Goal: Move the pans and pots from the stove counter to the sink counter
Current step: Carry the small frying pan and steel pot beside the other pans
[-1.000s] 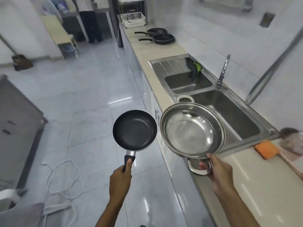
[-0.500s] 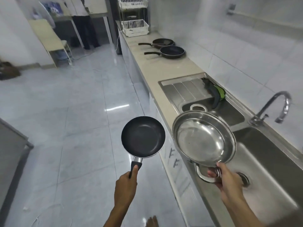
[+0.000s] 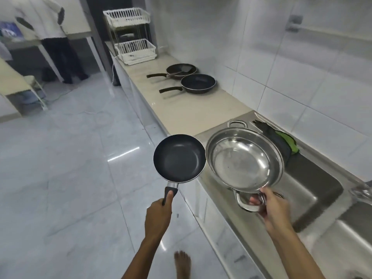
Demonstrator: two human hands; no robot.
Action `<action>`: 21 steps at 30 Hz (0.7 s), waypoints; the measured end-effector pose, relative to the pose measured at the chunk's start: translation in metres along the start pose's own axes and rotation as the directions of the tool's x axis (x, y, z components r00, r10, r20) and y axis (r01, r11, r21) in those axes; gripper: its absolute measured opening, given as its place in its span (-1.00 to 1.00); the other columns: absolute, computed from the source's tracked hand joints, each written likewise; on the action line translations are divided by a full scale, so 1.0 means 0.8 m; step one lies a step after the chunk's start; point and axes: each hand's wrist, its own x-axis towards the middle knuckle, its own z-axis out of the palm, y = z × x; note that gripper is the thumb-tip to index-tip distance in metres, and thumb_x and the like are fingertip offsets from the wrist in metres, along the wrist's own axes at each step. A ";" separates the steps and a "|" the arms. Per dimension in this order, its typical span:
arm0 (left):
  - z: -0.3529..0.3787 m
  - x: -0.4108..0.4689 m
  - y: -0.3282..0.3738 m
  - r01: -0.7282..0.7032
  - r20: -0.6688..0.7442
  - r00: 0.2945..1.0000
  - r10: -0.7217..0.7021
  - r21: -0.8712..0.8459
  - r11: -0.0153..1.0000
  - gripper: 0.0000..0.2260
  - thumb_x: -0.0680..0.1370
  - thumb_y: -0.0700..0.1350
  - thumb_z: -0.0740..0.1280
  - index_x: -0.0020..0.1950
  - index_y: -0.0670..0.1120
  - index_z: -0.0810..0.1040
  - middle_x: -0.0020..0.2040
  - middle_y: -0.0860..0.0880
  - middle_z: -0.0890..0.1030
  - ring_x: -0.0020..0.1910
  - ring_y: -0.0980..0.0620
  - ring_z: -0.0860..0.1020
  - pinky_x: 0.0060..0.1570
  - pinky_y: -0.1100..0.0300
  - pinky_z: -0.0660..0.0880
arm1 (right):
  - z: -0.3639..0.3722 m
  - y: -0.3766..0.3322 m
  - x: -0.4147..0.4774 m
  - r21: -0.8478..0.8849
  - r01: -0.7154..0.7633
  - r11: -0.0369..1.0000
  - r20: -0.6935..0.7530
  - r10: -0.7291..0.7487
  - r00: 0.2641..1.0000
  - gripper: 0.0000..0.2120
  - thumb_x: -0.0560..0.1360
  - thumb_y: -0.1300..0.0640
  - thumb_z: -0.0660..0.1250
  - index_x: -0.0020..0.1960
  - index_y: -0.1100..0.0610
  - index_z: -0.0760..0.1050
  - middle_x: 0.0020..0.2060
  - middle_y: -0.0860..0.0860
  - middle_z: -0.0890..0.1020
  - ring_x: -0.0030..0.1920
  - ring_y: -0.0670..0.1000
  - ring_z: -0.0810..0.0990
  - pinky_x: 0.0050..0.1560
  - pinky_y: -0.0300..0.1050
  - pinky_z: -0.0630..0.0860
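My left hand (image 3: 158,215) grips the handle of a small black frying pan (image 3: 179,158), held level over the floor beside the counter edge. My right hand (image 3: 270,209) holds the near loop handle of a shallow steel pot (image 3: 244,162), which hangs tilted over the sink's draining board. Further along the beige counter (image 3: 191,111) lie two black frying pans: the nearer one (image 3: 198,83), and a far one (image 3: 181,69) with a spatula resting in it.
The steel sink basin (image 3: 314,188) is right of the pot, with a dark and green cloth (image 3: 281,143) on its far edge. A white dish rack (image 3: 134,51) stands at the counter's far end. A person (image 3: 54,37) stands at a table beyond. My bare foot (image 3: 182,262) is on the tiled floor.
I have walked forward along the counter; the sink, the two far pans and the rack are now closer. Both hands still carry their pans, now nearly touching rim to rim.
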 end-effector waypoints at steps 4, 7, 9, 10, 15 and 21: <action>-0.020 0.134 0.039 -0.068 0.054 0.996 0.067 0.017 0.998 -0.41 0.60 0.32 0.16 -0.44 -0.09 0.39 -0.53 0.03 0.50 -0.54 0.14 0.43 -0.43 0.21 0.35 | 0.107 -0.017 0.057 0.050 0.001 0.999 -0.071 0.002 0.997 -0.92 0.50 0.24 0.39 -0.04 0.25 0.59 -0.43 0.06 0.67 -0.52 -0.03 0.65 -0.52 -0.18 0.59; -0.029 0.237 0.074 -0.142 0.122 0.984 0.133 0.067 0.988 -0.45 0.62 0.29 0.16 -0.44 -0.03 0.41 -0.49 0.03 0.51 -0.50 0.10 0.46 -0.41 0.21 0.36 | 0.174 -0.027 0.094 0.099 0.001 0.995 -0.134 0.012 0.991 -0.93 0.51 0.26 0.37 -0.07 0.27 0.59 -0.45 0.09 0.65 -0.55 -0.01 0.63 -0.53 -0.15 0.60; -0.024 0.297 0.099 -0.179 0.158 0.973 0.165 0.075 0.981 -0.44 0.62 0.28 0.16 -0.43 -0.06 0.44 -0.46 -0.02 0.55 -0.47 0.04 0.49 -0.39 0.17 0.40 | 0.208 -0.036 0.113 0.122 0.014 0.992 -0.169 0.007 0.986 -0.93 0.51 0.28 0.36 -0.11 0.29 0.58 -0.52 0.09 0.63 -0.58 -0.01 0.60 -0.55 -0.16 0.58; -0.019 0.329 0.112 -0.191 0.179 0.968 0.176 0.071 0.979 -0.44 0.62 0.28 0.17 -0.43 -0.07 0.44 -0.44 -0.05 0.57 -0.46 0.01 0.50 -0.38 0.14 0.40 | 0.225 -0.041 0.126 0.131 0.023 0.991 -0.198 0.003 0.980 -0.93 0.50 0.29 0.36 -0.12 0.29 0.58 -0.53 0.10 0.62 -0.59 -0.01 0.59 -0.56 -0.17 0.57; 0.027 0.494 0.173 -0.322 0.309 0.911 0.274 0.115 0.940 -0.41 0.63 0.26 0.15 -0.37 -0.15 0.52 -0.36 -0.14 0.64 -0.37 -0.11 0.59 -0.31 0.05 0.49 | 0.302 -0.046 0.201 0.110 0.073 0.991 -0.382 -0.025 0.924 -0.91 0.48 0.25 0.39 -0.16 0.27 0.62 -0.37 0.17 0.68 -0.49 0.01 0.63 -0.51 -0.22 0.53; 0.101 0.676 0.248 -0.437 0.509 0.807 0.299 0.174 0.883 -0.42 0.65 0.22 0.14 -0.34 -0.16 0.58 -0.31 -0.12 0.67 -0.25 -0.14 0.63 -0.15 0.00 0.56 | 0.397 -0.033 0.296 0.168 0.091 0.982 -0.579 0.023 0.815 -0.80 0.45 0.16 0.48 -0.08 0.31 0.65 -0.28 0.20 0.70 -0.33 0.10 0.68 -0.29 -0.04 0.60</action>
